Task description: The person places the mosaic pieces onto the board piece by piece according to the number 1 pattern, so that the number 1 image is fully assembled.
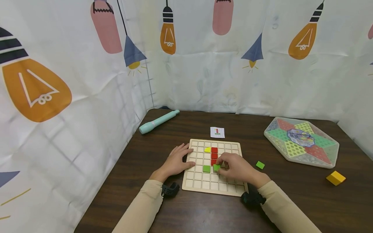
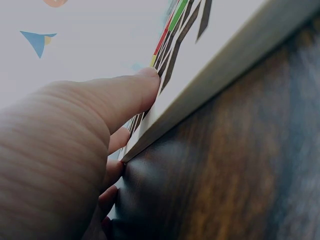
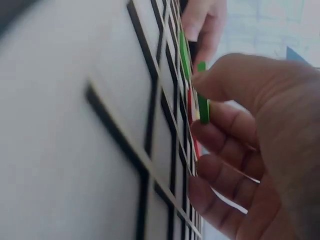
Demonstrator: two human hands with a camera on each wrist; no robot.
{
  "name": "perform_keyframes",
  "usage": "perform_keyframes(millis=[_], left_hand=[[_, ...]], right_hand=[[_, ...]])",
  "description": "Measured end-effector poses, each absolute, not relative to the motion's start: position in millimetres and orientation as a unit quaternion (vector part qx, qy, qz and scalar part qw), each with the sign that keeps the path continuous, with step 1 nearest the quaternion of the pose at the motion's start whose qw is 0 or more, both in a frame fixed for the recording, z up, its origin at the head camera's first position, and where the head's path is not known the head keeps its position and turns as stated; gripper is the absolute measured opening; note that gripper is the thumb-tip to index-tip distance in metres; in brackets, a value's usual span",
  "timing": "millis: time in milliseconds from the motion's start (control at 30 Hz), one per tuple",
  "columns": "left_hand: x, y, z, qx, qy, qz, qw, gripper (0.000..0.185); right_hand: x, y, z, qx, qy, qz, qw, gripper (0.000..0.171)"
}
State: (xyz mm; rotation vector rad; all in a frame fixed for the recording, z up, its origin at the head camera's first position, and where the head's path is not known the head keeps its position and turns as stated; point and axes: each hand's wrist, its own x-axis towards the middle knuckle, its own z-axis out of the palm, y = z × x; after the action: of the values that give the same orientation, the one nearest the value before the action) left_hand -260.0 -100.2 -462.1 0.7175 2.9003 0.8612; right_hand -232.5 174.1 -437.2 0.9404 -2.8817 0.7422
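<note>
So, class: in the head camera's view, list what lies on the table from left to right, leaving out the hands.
Mint-green pen → wooden grid board → loose green tile → hexagonal game box → yellow block.

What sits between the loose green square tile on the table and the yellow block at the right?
Nothing: between the green square tile and the yellow block the head view shows only bare dark wooden table.

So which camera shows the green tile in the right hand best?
The head view: the green tile sits whole between the right hand fingertips over the board. The right wrist view shows it edge-on; the left wrist view doesn't clearly show it.
</note>
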Motion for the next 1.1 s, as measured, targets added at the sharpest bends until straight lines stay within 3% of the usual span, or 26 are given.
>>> perform_keyframes(millis=[467,1100], left_hand=[[-261.8,-100.2,-463.1,0.232,0.932,0.276,0.016,0.063],[-262.9,-98.7,-463.9,0.202,0.925,0.321,0.01,0.046]], right_hand=[[-229.0,167.4,-443.9,0.316,-0.921,0.225,0.02,0.019],[-230.8,166.9,-445.0,0.31,-0.921,0.234,0.003,0.019]])
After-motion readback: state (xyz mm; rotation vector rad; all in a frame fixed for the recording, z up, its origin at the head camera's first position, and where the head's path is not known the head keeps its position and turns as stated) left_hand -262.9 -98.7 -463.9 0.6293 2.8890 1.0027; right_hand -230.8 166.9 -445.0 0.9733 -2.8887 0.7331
